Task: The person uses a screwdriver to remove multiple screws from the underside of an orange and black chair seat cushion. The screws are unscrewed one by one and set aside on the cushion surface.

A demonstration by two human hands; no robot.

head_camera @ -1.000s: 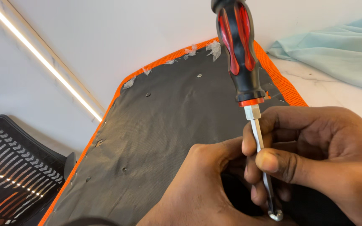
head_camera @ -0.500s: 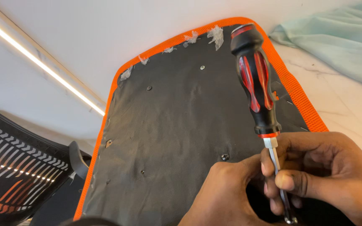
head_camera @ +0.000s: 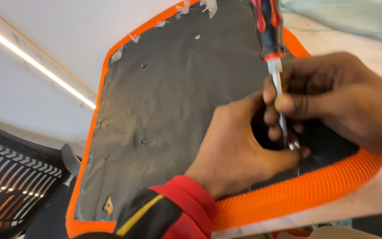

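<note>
Your right hand (head_camera: 332,97) at the right of the frame pinches the metal shaft of the screwdriver (head_camera: 274,66) between thumb and fingers (head_camera: 288,104), clenched well below the red-and-black handle that runs off the top edge. The tool's long axis stands nearly upright, its tip down at the lower right of the seat pad (head_camera: 169,102), a grey panel edged in orange mesh lying on the pale tabletop (head_camera: 376,199). Your left hand (head_camera: 235,150), red cuff at the bottom centre, curls right beside the tip, fingers bent around that spot; whether they grip anything you cannot tell. A black mesh chair back (head_camera: 9,177) sits at the lower left.
</note>
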